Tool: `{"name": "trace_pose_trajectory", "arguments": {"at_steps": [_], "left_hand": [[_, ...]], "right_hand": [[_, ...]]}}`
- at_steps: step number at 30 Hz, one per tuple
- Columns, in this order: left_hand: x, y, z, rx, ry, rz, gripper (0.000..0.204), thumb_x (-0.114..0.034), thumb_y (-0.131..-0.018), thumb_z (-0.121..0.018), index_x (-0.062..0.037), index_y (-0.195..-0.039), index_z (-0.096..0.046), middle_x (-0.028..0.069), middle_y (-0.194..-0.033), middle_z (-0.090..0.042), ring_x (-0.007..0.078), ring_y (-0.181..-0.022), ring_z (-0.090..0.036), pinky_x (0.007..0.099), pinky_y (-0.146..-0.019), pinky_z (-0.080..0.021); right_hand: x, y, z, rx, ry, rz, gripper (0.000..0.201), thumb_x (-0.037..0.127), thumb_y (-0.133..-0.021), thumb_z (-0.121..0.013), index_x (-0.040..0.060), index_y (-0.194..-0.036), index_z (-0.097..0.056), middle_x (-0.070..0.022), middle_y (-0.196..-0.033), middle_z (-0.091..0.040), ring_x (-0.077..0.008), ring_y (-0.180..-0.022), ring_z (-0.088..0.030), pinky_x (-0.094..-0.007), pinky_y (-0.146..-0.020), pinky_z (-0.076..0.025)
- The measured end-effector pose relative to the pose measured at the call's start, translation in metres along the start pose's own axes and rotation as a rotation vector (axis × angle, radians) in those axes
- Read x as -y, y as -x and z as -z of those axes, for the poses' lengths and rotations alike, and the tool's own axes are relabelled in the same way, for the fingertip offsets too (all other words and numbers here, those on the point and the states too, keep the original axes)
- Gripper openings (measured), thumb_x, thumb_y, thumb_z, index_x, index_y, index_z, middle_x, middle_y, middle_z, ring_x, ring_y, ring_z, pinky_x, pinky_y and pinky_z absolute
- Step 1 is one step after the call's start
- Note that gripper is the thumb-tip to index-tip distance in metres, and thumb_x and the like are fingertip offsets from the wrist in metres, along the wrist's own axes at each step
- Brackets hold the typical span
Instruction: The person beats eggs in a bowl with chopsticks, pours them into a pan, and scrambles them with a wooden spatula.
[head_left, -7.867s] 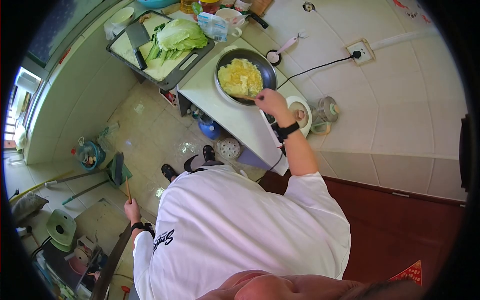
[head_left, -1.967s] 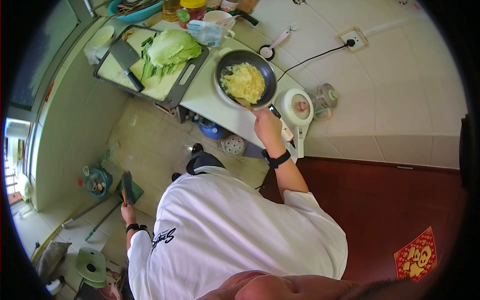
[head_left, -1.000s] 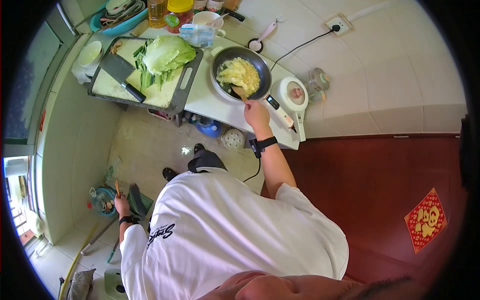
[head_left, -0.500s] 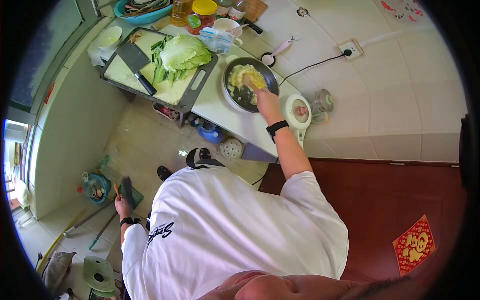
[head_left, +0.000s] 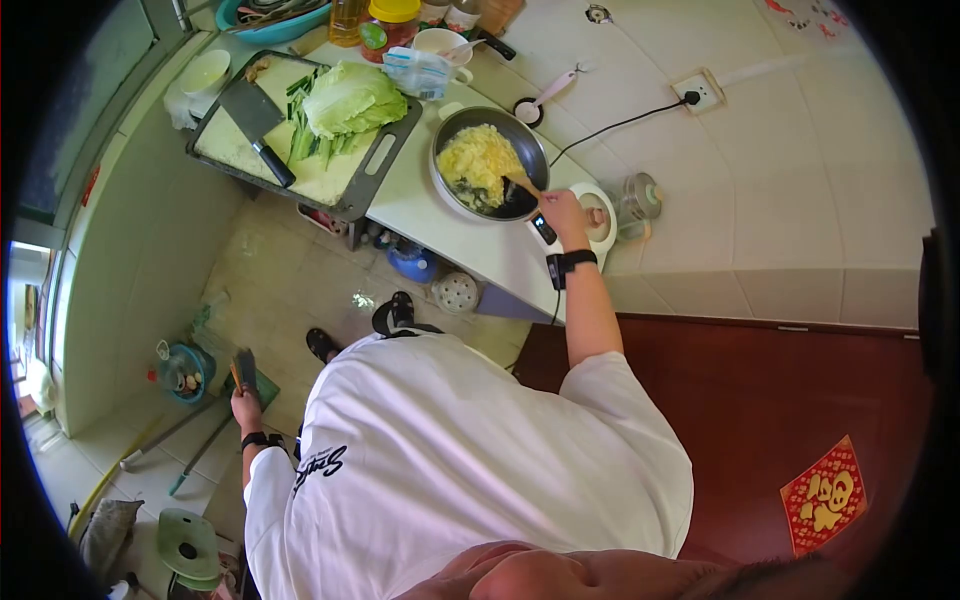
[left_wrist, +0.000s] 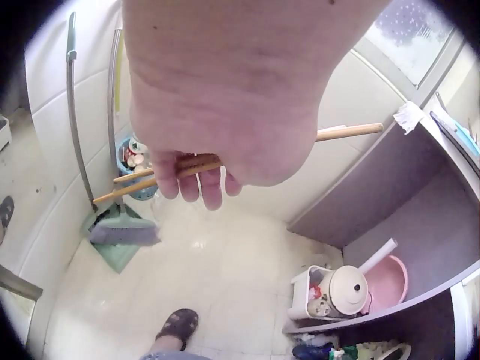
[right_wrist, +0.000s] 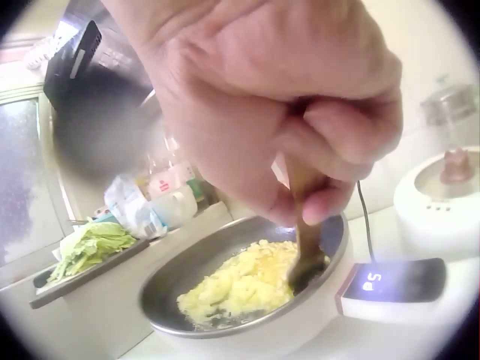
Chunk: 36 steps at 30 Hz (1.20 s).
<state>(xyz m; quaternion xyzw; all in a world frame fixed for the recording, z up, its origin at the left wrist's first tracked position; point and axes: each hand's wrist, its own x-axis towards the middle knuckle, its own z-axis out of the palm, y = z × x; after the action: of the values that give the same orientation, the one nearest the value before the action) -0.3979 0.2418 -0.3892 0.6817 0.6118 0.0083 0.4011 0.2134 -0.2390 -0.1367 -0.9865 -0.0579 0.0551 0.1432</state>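
My right hand (head_left: 563,215) grips the handle of a wooden spatula (right_wrist: 306,240), its blade dipping into an electric frying pan (head_left: 546,165) at the rim nearest the hand. Soft yellow scrambled eggs (head_left: 476,158) lie heaped across the pan, with some dark pan bottom showing beside the spatula. Down at my side, away from the counter, my left hand (head_left: 246,410) holds a pair of chopsticks (left_wrist: 352,133). They run crosswise under the palm in the left wrist view, fingers curled around them. A lit display (right_wrist: 375,281) glows on the pan's handle.
Left of the pan, a cutting board (head_left: 330,180) carries cabbage (head_left: 355,98), cut green strips and a cleaver (head_left: 252,112). A white lidded pot (head_left: 605,235) stands at the right. A power cord (head_left: 625,128) runs to the wall socket. A broom and dustpan (left_wrist: 124,232) are on the floor.
The right hand has drawn the spatula back from over the pan's middle to its near right side. The eggs have shifted and gathered. The left hand keeps its chopsticks low at the side.
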Motion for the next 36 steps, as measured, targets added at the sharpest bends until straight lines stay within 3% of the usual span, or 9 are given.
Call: {"name": "trace_pose_trajectory", "arguments": {"at_steps": [6,9,12,16,18,20,26,33,36], "left_hand": [[-0.033,0.013,0.022,-0.030,0.056,-0.062,0.023,-0.017,-0.093,-0.049,-0.0005,-0.095,-0.065,0.0040,-0.070,-0.059,0.0153,-0.065,-0.055,0.0316,-0.062,-0.044],[-0.029,0.017,0.024,-0.022,0.097,-0.057,0.023,-0.017,-0.093,-0.049,-0.0009,-0.097,-0.065,0.0027,-0.072,-0.060,0.0143,-0.066,-0.055,0.0309,-0.062,-0.044],[0.004,0.016,0.017,-0.015,0.129,-0.031,0.022,-0.017,-0.093,-0.050,-0.0014,-0.097,-0.065,0.0021,-0.072,-0.059,0.0137,-0.065,-0.055,0.0305,-0.061,-0.044],[0.016,0.033,0.019,-0.045,0.011,0.018,0.020,-0.015,-0.093,-0.049,-0.0007,-0.093,-0.064,0.0004,-0.070,-0.057,0.0122,-0.063,-0.053,0.0292,-0.060,-0.043],[0.024,0.035,0.023,-0.012,0.056,0.038,0.020,-0.013,-0.092,-0.049,-0.0006,-0.092,-0.064,-0.0003,-0.069,-0.056,0.0117,-0.062,-0.052,0.0288,-0.059,-0.043],[0.030,0.037,0.023,0.021,0.103,0.055,0.019,-0.012,-0.092,-0.048,-0.0004,-0.091,-0.063,-0.0011,-0.068,-0.055,0.0111,-0.062,-0.051,0.0284,-0.059,-0.042],[0.010,0.042,0.024,-0.041,0.148,0.038,0.020,-0.015,-0.095,-0.050,-0.0001,-0.092,-0.063,-0.0014,-0.068,-0.054,0.0099,-0.062,-0.050,0.0274,-0.058,-0.041],[0.011,0.025,0.015,-0.046,0.045,-0.024,0.026,-0.022,-0.095,-0.051,-0.0011,-0.102,-0.065,0.0084,-0.077,-0.064,0.0199,-0.070,-0.059,0.0343,-0.067,-0.046],[0.010,0.024,0.014,-0.052,0.051,-0.032,0.027,-0.023,-0.095,-0.051,-0.0018,-0.105,-0.066,0.0108,-0.081,-0.067,0.0216,-0.075,-0.062,0.0352,-0.071,-0.047]], "right_hand": [[0.040,-0.011,0.016,-0.086,-0.089,0.207,0.026,0.030,-0.079,-0.064,0.0119,-0.095,-0.073,-0.0150,-0.087,-0.070,-0.0343,-0.082,-0.067,-0.0399,-0.074,-0.054],[0.000,-0.021,0.035,-0.061,-0.038,0.303,0.024,0.029,-0.078,-0.065,0.0114,-0.091,-0.074,-0.0148,-0.082,-0.070,-0.0339,-0.078,-0.067,-0.0409,-0.072,-0.053],[0.012,0.002,0.078,0.242,0.159,-0.012,0.025,0.031,-0.077,-0.065,0.0089,-0.083,-0.075,-0.0176,-0.088,-0.069,-0.0343,-0.082,-0.067,-0.0411,-0.075,-0.053],[0.001,-0.016,0.047,0.245,0.063,-0.068,0.025,0.032,-0.078,-0.064,0.0106,-0.083,-0.075,-0.0177,-0.092,-0.069,-0.0338,-0.085,-0.067,-0.0405,-0.076,-0.053],[-0.005,-0.040,0.014,-0.081,-0.017,0.127,0.024,0.033,-0.078,-0.064,0.0129,-0.085,-0.075,-0.0159,-0.092,-0.070,-0.0322,-0.085,-0.067,-0.0396,-0.075,-0.053],[-0.010,-0.052,0.017,-0.085,-0.010,0.129,0.022,0.032,-0.077,-0.066,0.0145,-0.086,-0.075,-0.0145,-0.093,-0.070,-0.0311,-0.087,-0.067,-0.0390,-0.075,-0.053],[-0.012,-0.055,0.092,0.235,0.321,0.259,0.018,0.030,-0.071,-0.073,0.0183,-0.085,-0.076,-0.0080,-0.083,-0.071,-0.0274,-0.077,-0.068,-0.0380,-0.071,-0.053],[-0.014,-0.081,0.075,0.267,0.101,0.291,0.022,0.031,-0.068,-0.077,0.0175,-0.086,-0.077,-0.0086,-0.081,-0.070,-0.0252,-0.074,-0.067,-0.0350,-0.068,-0.052],[-0.025,-0.089,0.094,0.346,0.282,0.360,0.025,0.027,-0.072,-0.076,0.0130,-0.093,-0.076,-0.0096,-0.080,-0.070,-0.0202,-0.072,-0.066,-0.0325,-0.067,-0.051]]}}
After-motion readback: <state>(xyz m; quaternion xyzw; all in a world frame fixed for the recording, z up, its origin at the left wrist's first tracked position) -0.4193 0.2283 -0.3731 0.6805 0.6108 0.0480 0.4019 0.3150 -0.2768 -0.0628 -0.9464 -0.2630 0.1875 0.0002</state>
